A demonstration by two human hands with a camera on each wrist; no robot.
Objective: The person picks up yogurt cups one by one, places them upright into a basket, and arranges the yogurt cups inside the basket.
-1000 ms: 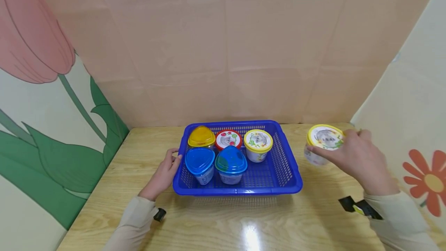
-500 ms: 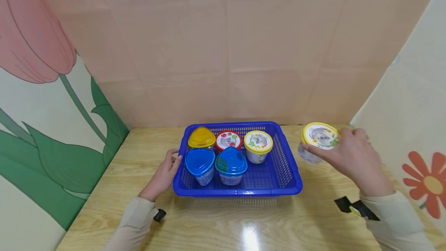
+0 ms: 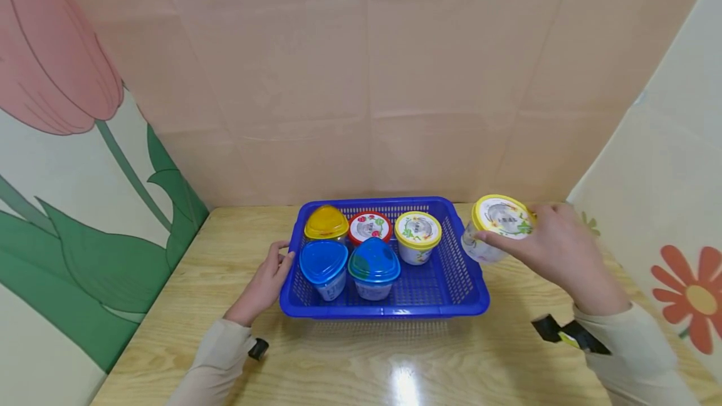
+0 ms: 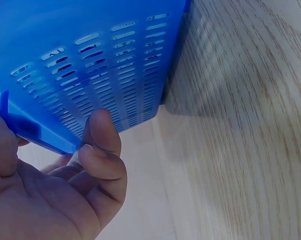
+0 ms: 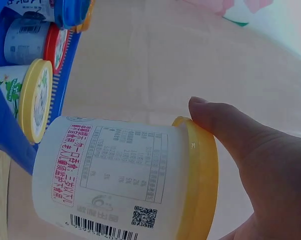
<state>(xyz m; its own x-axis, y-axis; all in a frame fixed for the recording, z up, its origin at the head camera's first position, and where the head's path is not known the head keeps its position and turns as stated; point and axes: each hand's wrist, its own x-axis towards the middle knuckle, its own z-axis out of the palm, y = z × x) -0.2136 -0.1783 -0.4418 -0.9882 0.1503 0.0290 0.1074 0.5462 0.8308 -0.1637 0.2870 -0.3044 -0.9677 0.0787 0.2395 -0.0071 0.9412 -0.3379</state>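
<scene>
My right hand grips a white tub with a yellow lid by its lid, tilted slightly at the right rim of the blue plastic basket. The tub's printed side and barcode face the right wrist camera. At the basket's left rim, my left hand holds on, its fingers curled by the slotted outer wall. Inside the basket stand a yellow-lidded white tub, a red-lidded tub, a tub with an amber lid and two blue-lidded tubs, one left and one middle.
The basket stands on a light wooden table. Behind it rises a wall covered in tan paper. Side panels carry a pink tulip on the left and a red flower on the right.
My right hand has carried the yellow-lidded tub leftward, from beside the basket to over its right rim. The left hand and the basket have stayed where they were.
</scene>
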